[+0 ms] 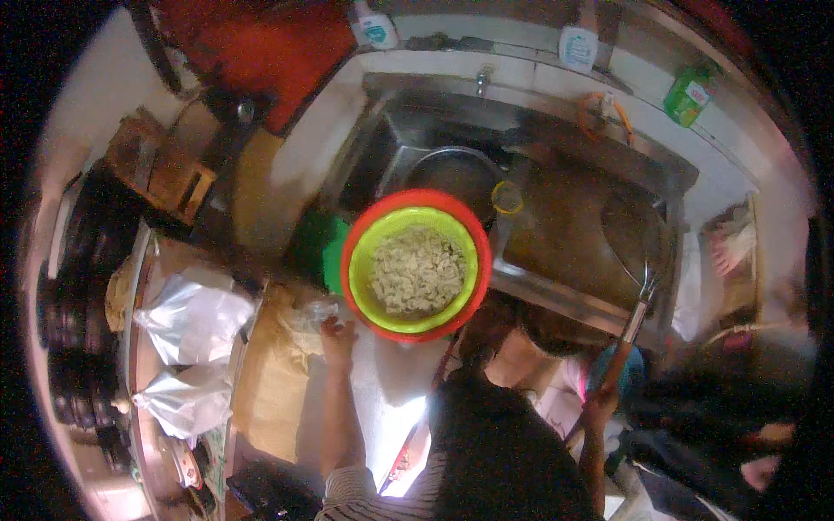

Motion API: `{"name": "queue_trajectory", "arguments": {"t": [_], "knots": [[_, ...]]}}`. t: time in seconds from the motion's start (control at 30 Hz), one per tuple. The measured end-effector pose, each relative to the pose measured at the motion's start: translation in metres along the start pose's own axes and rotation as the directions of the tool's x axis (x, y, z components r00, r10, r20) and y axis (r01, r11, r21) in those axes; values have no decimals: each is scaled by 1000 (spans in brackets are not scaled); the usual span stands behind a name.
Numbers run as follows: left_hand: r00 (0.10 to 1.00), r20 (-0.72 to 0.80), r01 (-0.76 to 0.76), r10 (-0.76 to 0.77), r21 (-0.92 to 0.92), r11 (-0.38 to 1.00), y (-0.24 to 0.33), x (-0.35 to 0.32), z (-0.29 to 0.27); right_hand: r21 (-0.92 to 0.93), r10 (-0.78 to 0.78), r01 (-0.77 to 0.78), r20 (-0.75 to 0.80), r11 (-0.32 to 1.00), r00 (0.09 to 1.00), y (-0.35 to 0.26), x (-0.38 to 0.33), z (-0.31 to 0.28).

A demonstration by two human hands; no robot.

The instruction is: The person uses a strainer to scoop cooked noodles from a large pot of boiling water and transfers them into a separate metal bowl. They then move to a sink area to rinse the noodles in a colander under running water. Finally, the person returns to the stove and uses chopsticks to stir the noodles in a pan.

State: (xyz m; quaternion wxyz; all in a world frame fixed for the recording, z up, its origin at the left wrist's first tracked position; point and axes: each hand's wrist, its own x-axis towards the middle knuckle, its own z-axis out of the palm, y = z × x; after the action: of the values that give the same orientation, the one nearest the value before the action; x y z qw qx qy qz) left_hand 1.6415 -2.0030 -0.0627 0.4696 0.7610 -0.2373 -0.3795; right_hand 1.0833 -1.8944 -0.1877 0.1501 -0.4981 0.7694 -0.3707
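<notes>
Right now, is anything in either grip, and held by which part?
The right hand holds the long-handled utensil by its brown handle. The left hand is beside the red basin; whether it holds the clear plastic cannot be told.

Obstacle beside left hand (pixel 337 336): red basin (pixel 417 197)

Kitchen, steel sink (pixel 565 208) at two o'clock, tap (pixel 483 81) at one, central yellow-green colander (pixel 361 260) of pale pieces (pixel 418 271), long-handled utensil (pixel 632 325) past three

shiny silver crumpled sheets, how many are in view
2: one shiny silver crumpled sheet at picture left, a second silver sheet lower on that side; more may be hidden.
</notes>
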Motion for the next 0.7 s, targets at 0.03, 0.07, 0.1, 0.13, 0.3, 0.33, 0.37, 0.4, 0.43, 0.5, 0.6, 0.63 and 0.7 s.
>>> {"name": "queue_trajectory", "arguments": {"t": [0.03,0.07,0.1,0.13,0.3,0.33,0.37,0.4,0.43,0.5,0.6,0.63,0.7], "knots": [[988,52,153,-145,-202,967,17,-19,18,25,72,-73,24,997,997,4,-5,2],[952,130,305,-276,-382,873,26,-28,28,91,166,-176,108,980,980,-23,-2,-5],[924,332,336,-191,-466,818,-13,-12,22,156,245,-277,196,948,950,-52,3,-11],[846,524,400,-96,-507,763,-47,6,20,161,408,-447,227,880,885,-68,1,-14],[789,611,500,-58,-584,639,-100,46,71,83,228,-221,-89,972,970,-70,-22,0],[783,616,496,-79,-544,677,-82,40,84,54,245,-241,-106,969,964,-92,-23,-6],[763,640,499,-89,-497,710,-67,32,95,-39,318,-321,-74,946,945,-88,-34,-10],[741,666,494,-87,-451,743,-50,25,103,2,376,-376,-45,927,926,-105,-41,-18],[732,677,468,-73,-422,777,-29,11,104,48,409,-409,12,911,912,-127,-42,-25],[670,742,423,-35,-342,839,7,-13,121,21,502,-503,43,864,864,-149,-46,-36],[550,835,353,6,-238,905,42,-63,127,462,601,-588,137,664,787,-192,-66,-84],[485,874,330,18,-202,922,51,-83,130,451,618,-567,42,690,785,-167,-91,-60],[375,926,265,42,-150,953,68,-114,131,326,614,-579,-9,748,789,-133,-112,-30]]}}
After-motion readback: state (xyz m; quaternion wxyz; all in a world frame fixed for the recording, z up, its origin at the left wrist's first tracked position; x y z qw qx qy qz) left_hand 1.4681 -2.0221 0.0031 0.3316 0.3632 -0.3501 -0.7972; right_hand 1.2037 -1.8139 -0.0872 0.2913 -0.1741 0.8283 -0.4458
